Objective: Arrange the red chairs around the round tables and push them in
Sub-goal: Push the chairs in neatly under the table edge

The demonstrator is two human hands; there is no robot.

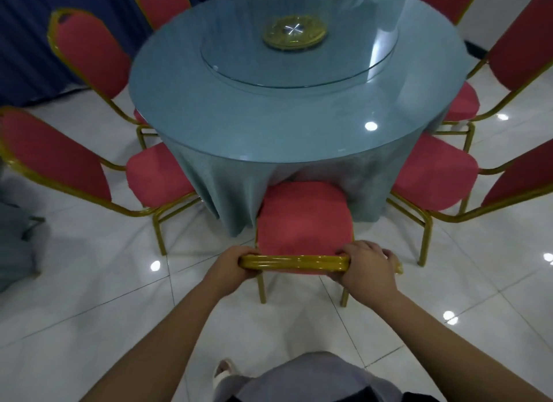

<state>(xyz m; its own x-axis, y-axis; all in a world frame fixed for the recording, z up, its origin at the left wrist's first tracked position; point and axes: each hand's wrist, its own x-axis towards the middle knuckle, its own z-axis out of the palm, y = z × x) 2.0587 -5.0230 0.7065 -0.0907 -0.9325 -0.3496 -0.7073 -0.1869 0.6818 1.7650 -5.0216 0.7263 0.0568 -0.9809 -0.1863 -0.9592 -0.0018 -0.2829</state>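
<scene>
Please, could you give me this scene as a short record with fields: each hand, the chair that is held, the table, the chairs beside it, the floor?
left hand: grips the left end of the top rail
right hand: grips the right end of the same rail
held chair: red, gold frame, seat front at the hanging tablecloth
table: round, glass turntable on top
left neighbour chair: seat front at the cloth
right neighbour chair: the same
floor: glossy white tiles

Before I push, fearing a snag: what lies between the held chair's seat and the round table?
Head view: only the draped tablecloth hangs between seat and round table.
</scene>
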